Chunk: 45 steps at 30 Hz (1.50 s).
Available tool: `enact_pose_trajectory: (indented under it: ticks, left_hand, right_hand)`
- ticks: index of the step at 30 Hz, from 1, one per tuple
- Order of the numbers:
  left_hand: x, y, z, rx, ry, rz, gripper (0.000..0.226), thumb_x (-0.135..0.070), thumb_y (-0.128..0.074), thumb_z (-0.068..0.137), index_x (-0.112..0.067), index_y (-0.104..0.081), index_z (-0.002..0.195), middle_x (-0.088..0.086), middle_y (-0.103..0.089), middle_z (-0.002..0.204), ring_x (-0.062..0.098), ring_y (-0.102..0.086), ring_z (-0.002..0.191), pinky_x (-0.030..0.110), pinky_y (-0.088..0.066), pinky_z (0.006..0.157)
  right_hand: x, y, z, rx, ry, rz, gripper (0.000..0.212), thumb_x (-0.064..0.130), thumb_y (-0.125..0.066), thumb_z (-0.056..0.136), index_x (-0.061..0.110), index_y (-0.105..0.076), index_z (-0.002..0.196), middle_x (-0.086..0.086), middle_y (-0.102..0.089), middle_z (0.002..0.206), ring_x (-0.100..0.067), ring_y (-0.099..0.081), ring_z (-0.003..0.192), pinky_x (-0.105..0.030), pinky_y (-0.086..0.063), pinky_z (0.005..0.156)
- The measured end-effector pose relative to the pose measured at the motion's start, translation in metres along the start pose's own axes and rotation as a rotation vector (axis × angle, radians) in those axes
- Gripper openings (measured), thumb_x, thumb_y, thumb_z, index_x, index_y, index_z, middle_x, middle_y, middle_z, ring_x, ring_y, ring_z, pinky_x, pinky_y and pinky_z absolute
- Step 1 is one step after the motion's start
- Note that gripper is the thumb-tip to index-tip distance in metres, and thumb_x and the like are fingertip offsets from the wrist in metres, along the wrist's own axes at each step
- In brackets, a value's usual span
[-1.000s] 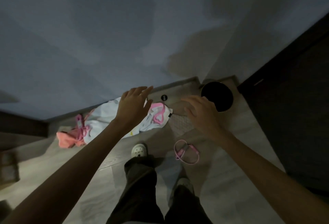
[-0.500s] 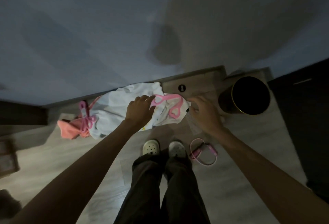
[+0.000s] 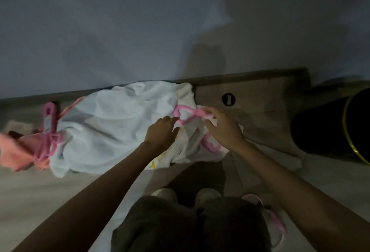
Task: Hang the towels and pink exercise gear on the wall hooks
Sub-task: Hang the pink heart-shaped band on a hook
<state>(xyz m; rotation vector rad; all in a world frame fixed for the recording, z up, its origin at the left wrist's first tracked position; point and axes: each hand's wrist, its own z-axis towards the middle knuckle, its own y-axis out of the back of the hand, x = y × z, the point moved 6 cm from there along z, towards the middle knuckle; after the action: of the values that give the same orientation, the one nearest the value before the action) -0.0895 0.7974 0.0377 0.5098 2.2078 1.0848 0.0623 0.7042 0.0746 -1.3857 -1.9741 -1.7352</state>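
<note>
The pink resistance band [image 3: 190, 114] lies on the white towel [image 3: 112, 129] on the floor by the wall, pinched by the right hand [image 3: 222, 129]. The left hand [image 3: 162, 133] rests open-fingered just beside it. If the band is lifted while snagged, the towel may be dragged along.

Dim interior, lighting poor. A plain grey-blue wall [image 3: 120, 31] fills the far half of the scene, with soft shadows cast on it at right of centre. A dark skirting strip [image 3: 240, 77] runs along its base. Pale wood-pattern floor [image 3: 40, 187] extends near and left. A small round black fitting [image 3: 228, 99] sits flush in the floor at far right, close to the skirting. At the right edge stands a black cylindrical bin [image 3: 328, 129] with a gold rim. Nearest, dark trousers [image 3: 180, 227] and two light-coloured shoes [image 3: 208, 194], toes pointing to the wall.
</note>
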Motion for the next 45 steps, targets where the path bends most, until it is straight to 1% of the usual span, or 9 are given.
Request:
enact_pose_trajectory:
  ticks: [7, 15, 22, 24, 29, 32, 36, 41, 45]
  left_hand:
    - [0.055, -0.093, 0.097, -0.169, 0.080, -0.042, 0.043, -0.049, -0.037, 0.094, -0.014, -0.053, 0.114, 0.007, -0.057, 0.104, 0.028, -0.055, 0.094, 0.037, -0.046, 0.067]
    - [0.070, -0.130, 0.122, -0.390, 0.125, 0.060, 0.047, -0.058, -0.044, 0.086, -0.016, -0.053, 0.105, 0.003, -0.049, 0.102, 0.020, -0.043, 0.090, 0.029, -0.029, 0.071]
    - [0.050, -0.091, 0.100, -0.301, 0.205, -0.423, 0.021, -0.029, -0.055, 0.091, -0.013, -0.055, 0.104, 0.006, -0.066, 0.105, 0.025, -0.061, 0.093, 0.039, -0.050, 0.077]
    - [0.031, -0.063, 0.083, -0.310, 0.136, -0.530, 0.018, -0.026, -0.056, 0.092, -0.013, -0.049, 0.103, 0.006, -0.068, 0.107, 0.023, -0.064, 0.097, 0.036, -0.053, 0.076]
    - [-0.029, 0.049, 0.027, -0.358, -0.024, -0.665, 0.013, -0.016, -0.057, 0.092, -0.018, -0.045, 0.097, -0.001, -0.069, 0.095, 0.012, -0.067, 0.084, 0.030, -0.054, 0.072]
    - [-0.069, 0.136, -0.007, -0.401, -0.101, -0.729, 0.012, -0.015, -0.057, 0.092, -0.020, -0.049, 0.100, -0.007, -0.064, 0.093, 0.003, -0.065, 0.077, 0.027, -0.055, 0.070]
    - [-0.120, 0.251, -0.063, -0.407, -0.155, -0.829, 0.013, -0.018, -0.060, 0.091, -0.025, -0.056, 0.100, -0.009, -0.065, 0.091, 0.012, -0.066, 0.081, 0.020, -0.054, 0.070]
    - [-0.186, 0.402, -0.144, -0.476, -0.304, -0.835, 0.016, -0.018, -0.059, 0.091, -0.018, -0.064, 0.106, -0.005, -0.066, 0.099, 0.015, -0.065, 0.082, 0.036, -0.058, 0.073]
    - [-0.238, 0.523, -0.203, -0.538, -0.392, -0.810, 0.017, -0.019, -0.061, 0.090, -0.021, -0.067, 0.107, -0.010, -0.064, 0.101, 0.013, -0.066, 0.079, 0.034, -0.059, 0.070]
  right_hand:
    - [-0.077, -0.107, 0.100, 0.012, 0.146, -0.020, 0.031, 0.013, -0.051, 0.092, 0.016, -0.058, 0.123, -0.006, -0.058, 0.123, -0.021, -0.052, 0.113, -0.030, -0.044, 0.091]
    - [-0.117, -0.153, 0.147, -0.041, 0.142, -0.196, 0.028, 0.015, -0.057, 0.089, 0.011, -0.062, 0.116, -0.012, -0.060, 0.112, -0.028, -0.054, 0.104, -0.035, -0.043, 0.088]
    - [-0.076, -0.099, 0.127, 0.008, 0.085, -0.020, 0.014, 0.015, -0.059, 0.090, 0.009, -0.064, 0.102, -0.004, -0.051, 0.106, -0.018, -0.057, 0.092, -0.022, -0.048, 0.075]
    - [-0.055, -0.063, 0.110, 0.015, 0.066, 0.065, 0.010, 0.016, -0.060, 0.089, 0.014, -0.063, 0.099, 0.004, -0.052, 0.098, -0.013, -0.057, 0.086, -0.010, -0.042, 0.066]
    - [0.020, 0.045, 0.059, 0.033, -0.003, 0.274, 0.009, 0.019, -0.062, 0.088, 0.019, -0.058, 0.096, 0.009, -0.061, 0.089, -0.008, -0.059, 0.083, -0.022, -0.049, 0.070]
    - [0.071, 0.118, 0.030, -0.048, 0.002, 0.323, 0.012, 0.013, -0.064, 0.086, 0.018, -0.056, 0.093, 0.010, -0.059, 0.084, -0.013, -0.060, 0.080, -0.015, -0.047, 0.065]
    - [0.149, 0.216, -0.012, -0.117, 0.026, 0.336, 0.018, 0.015, -0.066, 0.084, 0.027, -0.052, 0.085, 0.010, -0.058, 0.080, -0.009, -0.057, 0.071, -0.008, -0.044, 0.056]
    - [0.261, 0.340, -0.070, -0.203, 0.083, 0.359, 0.024, 0.012, -0.067, 0.082, 0.029, -0.050, 0.078, 0.004, -0.058, 0.076, -0.015, -0.057, 0.068, -0.031, -0.051, 0.062]
    - [0.348, 0.439, -0.109, -0.293, 0.129, 0.398, 0.029, 0.005, -0.069, 0.078, 0.028, -0.051, 0.074, 0.003, -0.058, 0.071, -0.017, -0.057, 0.066, -0.040, -0.052, 0.069]
